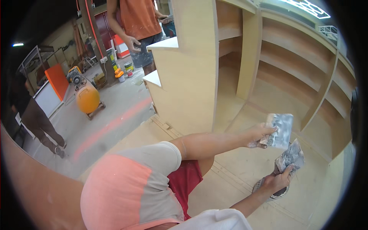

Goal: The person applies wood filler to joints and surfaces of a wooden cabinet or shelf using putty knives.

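My left hand (260, 136) reaches out to the right and grips a grey, dusty square sheet (281, 130), held flat in front of the wooden shelf unit. Just below it, my right hand (281, 178) holds a second grey, crumpled sheet (293, 155) by its lower edge. The two sheets nearly touch. Under my right hand a foot in a grey shoe (268, 191) rests on the wooden panel floor (230, 172).
A large light-wood shelf unit (268, 69) with several open compartments fills the right side. Another person in an orange shirt (138, 19) stands behind it. An orange compressor tank (87, 97) and small paint cans (124, 71) sit on the concrete floor; a third person's legs (42, 126) are at the left.
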`<state>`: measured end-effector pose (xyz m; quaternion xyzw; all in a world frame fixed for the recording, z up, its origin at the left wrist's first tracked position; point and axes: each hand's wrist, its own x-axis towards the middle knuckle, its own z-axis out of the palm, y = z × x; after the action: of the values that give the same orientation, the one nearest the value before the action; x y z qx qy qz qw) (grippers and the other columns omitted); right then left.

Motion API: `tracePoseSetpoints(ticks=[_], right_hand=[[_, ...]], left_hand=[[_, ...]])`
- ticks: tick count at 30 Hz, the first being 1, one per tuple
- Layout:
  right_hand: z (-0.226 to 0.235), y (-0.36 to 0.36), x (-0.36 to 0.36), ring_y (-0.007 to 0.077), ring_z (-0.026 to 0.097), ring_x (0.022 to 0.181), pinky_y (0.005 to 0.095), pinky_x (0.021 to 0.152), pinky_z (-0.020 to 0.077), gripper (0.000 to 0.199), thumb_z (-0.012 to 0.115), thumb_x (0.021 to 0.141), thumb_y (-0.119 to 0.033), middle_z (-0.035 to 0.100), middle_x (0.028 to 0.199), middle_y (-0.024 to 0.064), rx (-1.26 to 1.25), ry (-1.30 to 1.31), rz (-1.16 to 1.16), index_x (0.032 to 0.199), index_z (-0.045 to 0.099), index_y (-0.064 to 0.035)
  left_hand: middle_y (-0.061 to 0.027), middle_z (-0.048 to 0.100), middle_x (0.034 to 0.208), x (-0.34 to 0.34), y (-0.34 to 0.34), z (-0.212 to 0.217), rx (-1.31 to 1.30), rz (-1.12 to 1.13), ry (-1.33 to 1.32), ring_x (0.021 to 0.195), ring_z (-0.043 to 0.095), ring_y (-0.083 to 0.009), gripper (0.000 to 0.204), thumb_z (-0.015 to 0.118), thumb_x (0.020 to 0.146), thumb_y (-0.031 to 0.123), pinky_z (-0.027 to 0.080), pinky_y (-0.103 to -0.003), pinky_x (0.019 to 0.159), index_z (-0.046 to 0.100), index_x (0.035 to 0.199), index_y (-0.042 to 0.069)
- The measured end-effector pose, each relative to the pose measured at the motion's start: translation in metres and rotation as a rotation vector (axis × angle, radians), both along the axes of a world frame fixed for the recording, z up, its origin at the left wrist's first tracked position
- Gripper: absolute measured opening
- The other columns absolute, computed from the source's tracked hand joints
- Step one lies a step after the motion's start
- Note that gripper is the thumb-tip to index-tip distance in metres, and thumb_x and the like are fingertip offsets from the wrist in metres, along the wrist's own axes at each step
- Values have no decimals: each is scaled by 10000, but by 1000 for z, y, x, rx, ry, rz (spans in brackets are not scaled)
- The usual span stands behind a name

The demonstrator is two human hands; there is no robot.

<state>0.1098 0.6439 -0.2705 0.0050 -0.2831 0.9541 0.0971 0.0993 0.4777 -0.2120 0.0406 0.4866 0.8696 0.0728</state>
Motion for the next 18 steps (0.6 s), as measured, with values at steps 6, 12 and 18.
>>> tracePoseSetpoints(ticks=[6, 12, 18], right_hand=[[21, -15, 17, 229, 575, 868, 296, 683, 531, 359, 504, 864, -132, 529, 1057, 164, 299, -43, -407, 1143, 414, 76], [21, -18, 27, 215, 560, 909, 290, 758, 489, 471, 642, 767, -77, 535, 1078, 171, 753, -46, -653, 1157, 429, 78], [4, -5, 13, 177, 549, 908, 273, 779, 453, 527, 677, 686, 26, 560, 1068, 147, 1063, 195, -597, 1155, 450, 101]], left_hand=[[-38, 557, 938, 10, 0, 3, -96, -54, 122, 816, 570, -119, 344, 563, 802, 112, 496, -291, 658, 435, 1117, 59], [-68, 506, 1070, 16, 17, -11, -207, 71, 206, 972, 505, -136, 451, 562, 781, 67, 432, -295, 829, 383, 1193, 34], [-78, 604, 808, 20, 7, 1, -741, 289, 174, 749, 572, -138, 290, 631, 719, 102, 481, -270, 639, 540, 958, -35]])
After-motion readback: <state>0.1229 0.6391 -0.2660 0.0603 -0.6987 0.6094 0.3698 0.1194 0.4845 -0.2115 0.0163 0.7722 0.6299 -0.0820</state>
